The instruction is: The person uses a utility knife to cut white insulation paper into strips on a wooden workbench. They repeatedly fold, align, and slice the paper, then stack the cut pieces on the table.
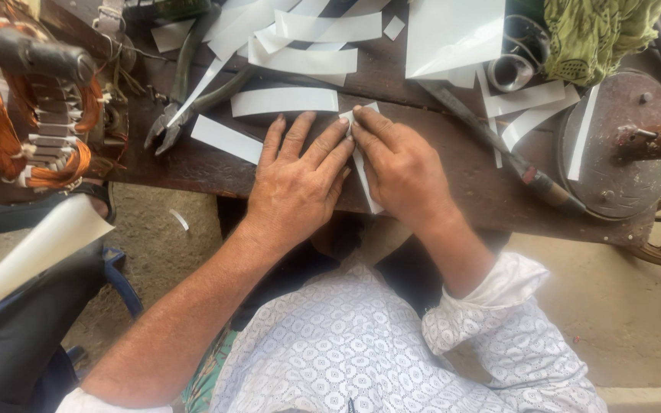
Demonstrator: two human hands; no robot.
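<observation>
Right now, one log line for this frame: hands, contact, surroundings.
left hand: flat on bench | right hand: pressing white paper strip | nearby: pliers, loose strips, copper-wound stator

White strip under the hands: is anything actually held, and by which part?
Both hands press a narrow white strip flat on the dark wooden bench. Right hand fingertips pin its upper end; left hand flattens alongside. Nothing is lifted.
</observation>
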